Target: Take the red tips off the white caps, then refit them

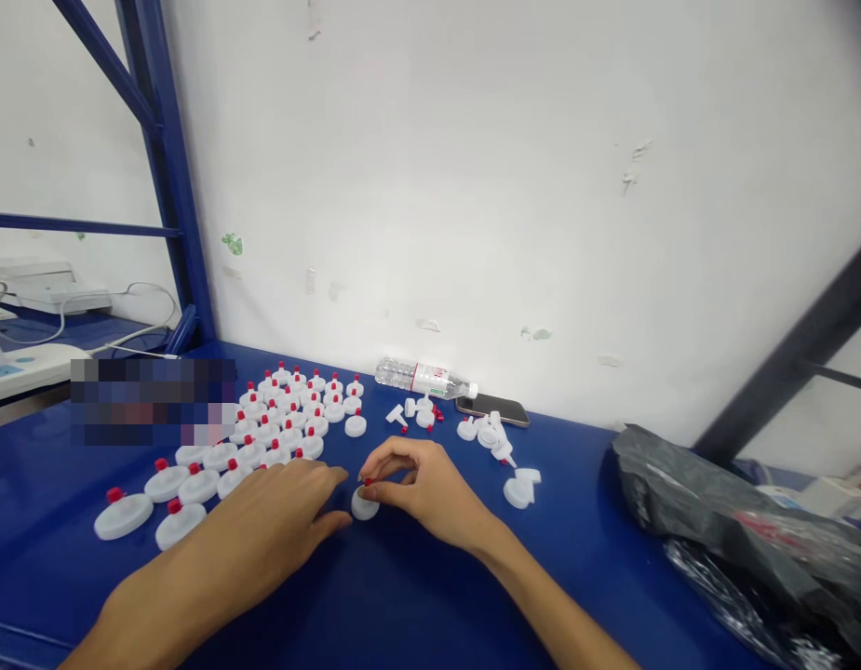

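A white round cap [364, 505] with a small red tip lies on the blue table [416, 596] between my hands. My right hand [423, 489] pinches that red tip from above, fingers curled. Resting flat just to the left of the cap, my left hand [276, 526] has its fingers stretched out and touches or nearly touches the cap's edge. Several finished white caps with red tips [283, 419] stand in rows to the left. Loose white parts [496, 442] and small red tips [437, 414] lie behind my right hand.
A clear water bottle [423, 377] lies on its side by the white wall, beside a phone [492, 408]. A dark plastic bag [737, 521] fills the right side. Blue rack posts [171, 177] rise at the left, with cables and white devices [32, 307] beyond.
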Demonstrator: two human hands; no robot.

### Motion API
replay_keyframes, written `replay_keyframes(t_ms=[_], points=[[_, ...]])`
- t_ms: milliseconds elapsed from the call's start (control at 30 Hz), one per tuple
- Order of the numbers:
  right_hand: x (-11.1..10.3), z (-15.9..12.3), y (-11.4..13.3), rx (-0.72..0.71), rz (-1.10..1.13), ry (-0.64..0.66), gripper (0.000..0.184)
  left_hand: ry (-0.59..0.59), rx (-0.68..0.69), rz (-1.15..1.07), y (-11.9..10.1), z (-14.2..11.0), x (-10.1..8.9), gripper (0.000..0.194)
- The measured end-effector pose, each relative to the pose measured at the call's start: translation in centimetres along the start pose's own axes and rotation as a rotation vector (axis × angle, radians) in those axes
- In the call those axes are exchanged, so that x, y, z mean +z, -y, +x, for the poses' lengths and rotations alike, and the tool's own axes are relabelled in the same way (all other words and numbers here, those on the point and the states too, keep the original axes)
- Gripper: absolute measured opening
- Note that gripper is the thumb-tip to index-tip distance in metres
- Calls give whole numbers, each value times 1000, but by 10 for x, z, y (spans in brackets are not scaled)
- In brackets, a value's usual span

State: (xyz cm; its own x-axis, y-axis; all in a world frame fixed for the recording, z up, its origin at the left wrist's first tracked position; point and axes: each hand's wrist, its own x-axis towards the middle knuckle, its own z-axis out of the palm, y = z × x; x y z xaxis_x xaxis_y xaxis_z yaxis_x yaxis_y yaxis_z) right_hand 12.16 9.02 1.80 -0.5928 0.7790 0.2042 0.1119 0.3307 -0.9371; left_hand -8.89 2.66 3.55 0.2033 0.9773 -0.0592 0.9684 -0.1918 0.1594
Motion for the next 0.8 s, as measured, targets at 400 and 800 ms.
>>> replay_keyframes(t_ms=[400,800], points=[[-6,-2,6,-12,3,-24,31,-213,38,-42,11,-7,-3,39],[-16,-9,17,72,-373,188,68,-231,-35,-69,11,-13,-21,42]])
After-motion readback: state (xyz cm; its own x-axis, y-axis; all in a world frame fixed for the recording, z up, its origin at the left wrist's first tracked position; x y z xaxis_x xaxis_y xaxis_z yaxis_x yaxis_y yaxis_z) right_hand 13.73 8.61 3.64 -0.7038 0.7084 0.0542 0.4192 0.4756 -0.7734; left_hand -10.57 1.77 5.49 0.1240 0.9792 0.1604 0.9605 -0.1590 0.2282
